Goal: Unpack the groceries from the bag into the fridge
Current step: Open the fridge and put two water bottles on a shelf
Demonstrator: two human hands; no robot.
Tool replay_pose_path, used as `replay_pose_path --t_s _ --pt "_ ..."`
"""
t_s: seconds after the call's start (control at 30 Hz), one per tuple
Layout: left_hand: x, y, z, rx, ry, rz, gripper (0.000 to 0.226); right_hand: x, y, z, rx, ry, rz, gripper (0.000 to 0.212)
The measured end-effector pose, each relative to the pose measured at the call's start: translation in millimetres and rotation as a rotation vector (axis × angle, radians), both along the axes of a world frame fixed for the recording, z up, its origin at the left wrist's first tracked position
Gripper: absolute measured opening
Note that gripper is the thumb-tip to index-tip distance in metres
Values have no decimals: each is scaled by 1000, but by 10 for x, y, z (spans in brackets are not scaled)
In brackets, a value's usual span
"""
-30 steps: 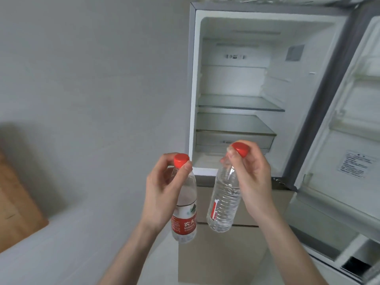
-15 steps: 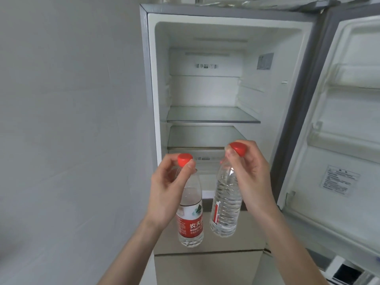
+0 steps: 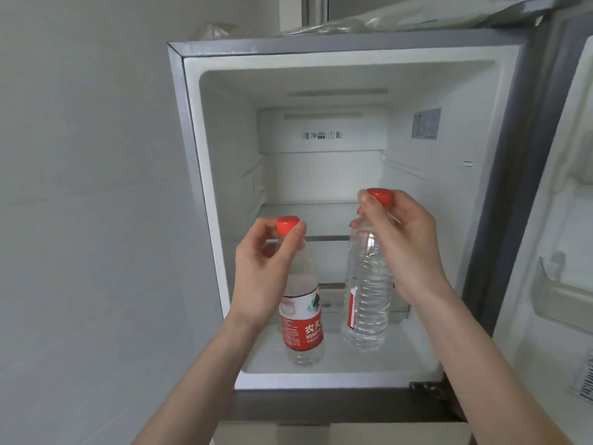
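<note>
I hold two clear water bottles with red caps in front of the open fridge. My left hand grips the neck of the left water bottle, whose red-and-white label faces me. My right hand pinches the neck of the right water bottle, which hangs slightly higher with its label turned away. Both bottles hang upright at the mouth of the fridge's upper compartment, over its white floor. The grocery bag is not in view.
Inside, glass shelves cross the middle of the compartment, with nothing on them. The open fridge door with its door bins stands at the right. A plain grey wall runs along the left. Crumpled plastic lies on the fridge top.
I have come closer to the fridge, which now fills the view. Both hands have carried the bottles up and forward, from below the compartment to its opening.
</note>
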State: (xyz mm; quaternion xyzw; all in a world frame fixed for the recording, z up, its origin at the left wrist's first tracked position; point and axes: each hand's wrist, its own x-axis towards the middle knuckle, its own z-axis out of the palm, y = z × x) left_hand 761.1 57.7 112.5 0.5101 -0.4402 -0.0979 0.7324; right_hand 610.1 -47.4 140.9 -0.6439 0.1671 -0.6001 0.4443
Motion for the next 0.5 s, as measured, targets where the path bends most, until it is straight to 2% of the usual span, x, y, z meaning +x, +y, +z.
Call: replay_pose_path --t_s 0.23,0.5 --pt "340 -595 350 -28 -64 75 18 322 -575 347 17 -46 -14 21" --pt "742 -1279 727 -113 -36 44 23 717 -1123 695 24 -99 3 18"
